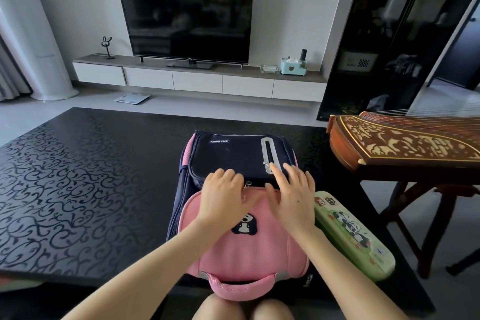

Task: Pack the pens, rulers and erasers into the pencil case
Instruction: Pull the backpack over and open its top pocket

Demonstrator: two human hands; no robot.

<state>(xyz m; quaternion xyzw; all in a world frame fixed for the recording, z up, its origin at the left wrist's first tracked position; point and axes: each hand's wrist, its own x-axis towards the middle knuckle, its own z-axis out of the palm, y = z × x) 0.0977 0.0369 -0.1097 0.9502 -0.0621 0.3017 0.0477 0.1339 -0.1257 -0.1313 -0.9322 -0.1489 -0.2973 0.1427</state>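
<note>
A pink and navy school backpack (244, 249) lies flat on the black patterned table (78, 184), its handle toward me. A green pencil case (355, 236) with panda pictures lies closed just right of the backpack. My left hand (223, 197) rests on the pink flap with fingers curled near a zipper pull (248, 184); whether it pinches the pull is unclear. My right hand (293, 197) lies flat with fingers spread across the flap's upper edge. No pens, rulers or erasers are visible.
A wooden zither (405, 143) on a stand sits at the right, close to the table corner. Beyond the table are a TV (185, 17) on a low white cabinet and a scale (132, 98) on the floor. My knees show at the bottom edge.
</note>
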